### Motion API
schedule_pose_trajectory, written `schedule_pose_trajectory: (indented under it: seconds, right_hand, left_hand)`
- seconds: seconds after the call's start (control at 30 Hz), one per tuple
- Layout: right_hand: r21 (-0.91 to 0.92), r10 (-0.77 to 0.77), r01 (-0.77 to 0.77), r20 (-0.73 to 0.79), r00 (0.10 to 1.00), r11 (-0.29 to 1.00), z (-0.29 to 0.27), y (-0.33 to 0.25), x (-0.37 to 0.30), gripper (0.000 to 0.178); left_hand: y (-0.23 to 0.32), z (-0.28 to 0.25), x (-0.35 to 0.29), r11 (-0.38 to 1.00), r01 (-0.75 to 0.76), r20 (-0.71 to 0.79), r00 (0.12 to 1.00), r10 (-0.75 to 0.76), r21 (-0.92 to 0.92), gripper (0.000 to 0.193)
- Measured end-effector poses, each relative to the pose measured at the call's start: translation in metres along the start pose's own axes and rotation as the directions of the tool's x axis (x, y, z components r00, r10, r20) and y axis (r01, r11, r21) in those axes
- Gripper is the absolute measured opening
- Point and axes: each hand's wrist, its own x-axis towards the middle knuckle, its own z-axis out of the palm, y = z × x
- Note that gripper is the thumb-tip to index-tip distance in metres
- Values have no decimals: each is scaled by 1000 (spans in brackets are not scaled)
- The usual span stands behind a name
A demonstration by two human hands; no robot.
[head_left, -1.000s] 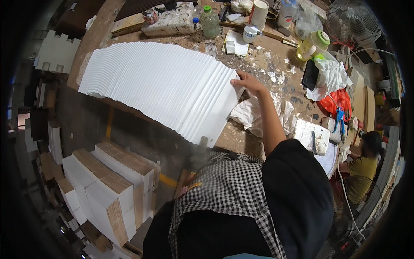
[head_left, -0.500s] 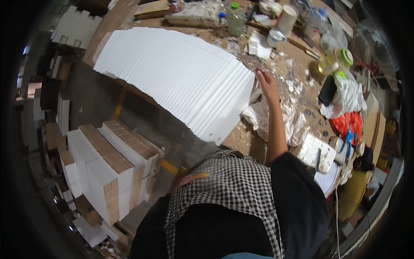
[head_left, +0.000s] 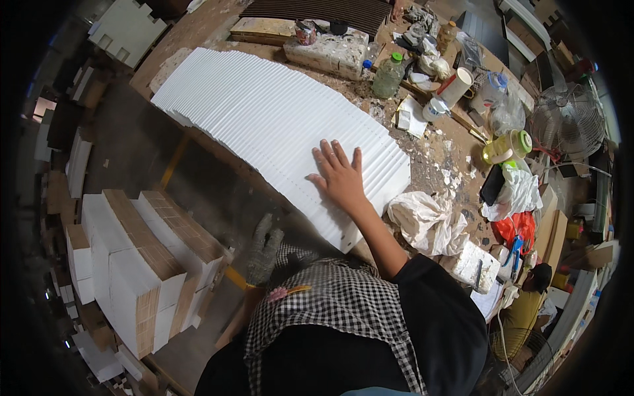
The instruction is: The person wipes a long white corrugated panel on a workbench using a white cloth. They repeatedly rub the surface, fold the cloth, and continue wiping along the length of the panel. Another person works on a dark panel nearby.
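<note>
Overlapping white strips or panels [head_left: 264,125] lie fanned in a long row on the worktable, each edge stepped from its neighbour. My bare right hand [head_left: 340,175] rests on the near right part of the row, palm down and fingers spread. My left hand [head_left: 264,254], in a grey glove, is held off the table beside the row's near corner, close to my checked apron [head_left: 343,297]. Its fingers look stretched and apart, with nothing visible in them. Holes show near the end of the nearest strip. A crumpled white cloth [head_left: 429,221] lies right of my right forearm.
Stacked white-and-brown panels [head_left: 132,264] stand on the floor at left. The stained worktable [head_left: 456,155] carries a green-capped bottle [head_left: 388,78], a paper cup [head_left: 456,84], a yellow-liquid jar [head_left: 505,146] and blue-handled scissors [head_left: 512,254]. A fan [head_left: 569,122] stands far right; a person [head_left: 525,303] is lower right.
My right hand has moved from beside the row's right end onto the strips, fingers now spread. My gloved left hand has drawn away from the near corner, toward the left. The view has shifted.
</note>
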Motion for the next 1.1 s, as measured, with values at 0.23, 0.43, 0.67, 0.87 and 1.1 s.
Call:
schedule_pose_trajectory:
  seconds: [0.23, 0.43, 0.67, 0.87, 1.1]
  right_hand:
    - [5, 485, -486, 62, 872, 874, -41, 41, 65, 70]
    - [148, 281, -239, -472, 836, 960, -123, -54, 135, 63]
    - [105, 339, -322, -335, 879, 941, -73, -117, 208, 82]
    - [58, 291, -299, -463, 837, 953, -60, -140, 255, 82]
    - [-80, 366, -378, -132, 921, 922, 50, -113, 271, 82]
  left_hand:
    - [2, -100, 98, 815, -212, -212, 902, 375, 539, 61]
    - [4, -210, 240, 862, -67, -471, 815, 338, 503, 70]
    - [-103, -334, 335, 737, 278, -703, 617, 355, 616, 84]
    - [-139, -391, 374, 679, 453, -802, 472, 366, 577, 87]
    - [-210, -383, 459, 600, 481, -658, 746, 103, 639, 77]
